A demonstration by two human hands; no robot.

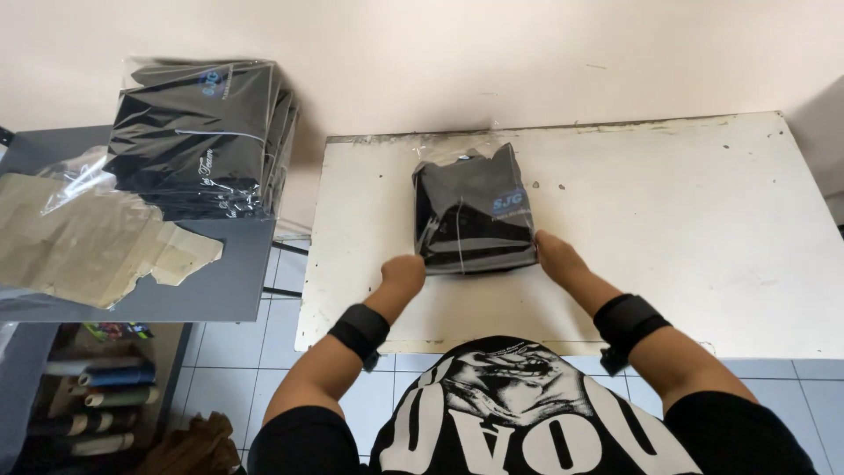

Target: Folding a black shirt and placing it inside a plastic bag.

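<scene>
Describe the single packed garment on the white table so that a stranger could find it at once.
Look at the white table against the wall. Near its back edge lies one folded black garment in a clear plastic bag, with the left hand and right hand at its near corners. Unlike the stack of similar bags on the grey side table, it lies alone.

Folded black garment: cloth, sealed in clear glossy plastic bag, film wrinkled, catching light. Bench: white painted board, matt, scuffed, speckled with dark marks, edges chipped. Stack of bagged garments: same shiny film over black cloth. Side table: grey, smooth, dull sheen. Cardboard piece: brown, matt, torn rough edge. Wrist bands: black matt fabric. Floor tiles: pale, slightly glossy.
</scene>
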